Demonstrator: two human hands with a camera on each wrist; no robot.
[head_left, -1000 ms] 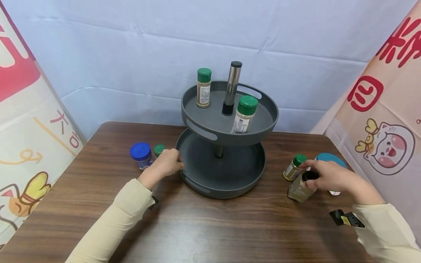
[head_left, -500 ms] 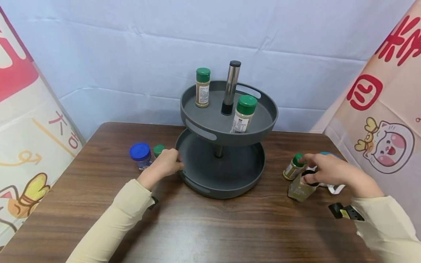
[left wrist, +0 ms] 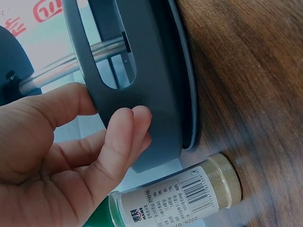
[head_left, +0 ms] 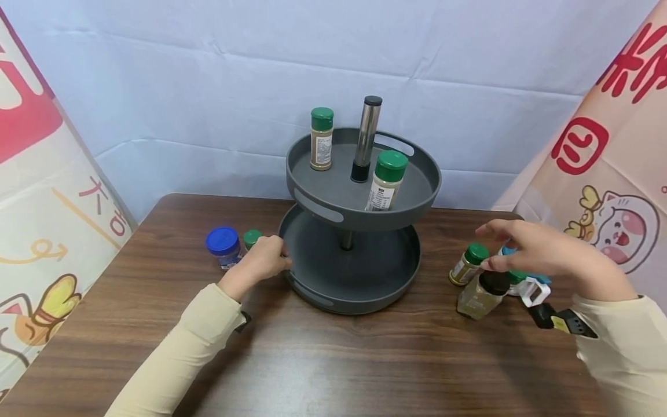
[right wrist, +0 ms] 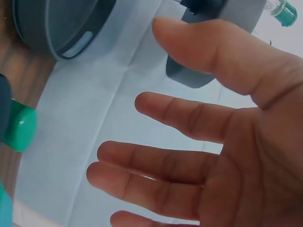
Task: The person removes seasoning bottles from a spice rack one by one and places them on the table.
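My left hand (head_left: 259,259) is at the left rim of the lower tier of a dark grey two-tier turntable tray (head_left: 359,298). In the left wrist view its curled fingers (left wrist: 120,137) grip that rim near a handle slot. Close below lies the view of a green-capped spice bottle (left wrist: 182,196). My right hand (head_left: 547,252) hovers over a black-capped spice jar (head_left: 476,299) with its fingers spread and nothing in them. A smaller green-capped spice bottle (head_left: 465,266) stands just left of that jar. Both jars rest on the wooden table.
On the upper tier stand two green-capped bottles, one at the back (head_left: 322,142) and one in front (head_left: 384,188), beside a metal post (head_left: 367,136). A blue-lidded jar (head_left: 223,246) is at left. Partly hidden under my right hand are another green cap (head_left: 516,277) and a white piece (head_left: 534,292).
My right hand has lifted off the black-capped jar and moved up and right, its fingers opening. The jar stays where it was. My left hand has kept its place on the tray rim.
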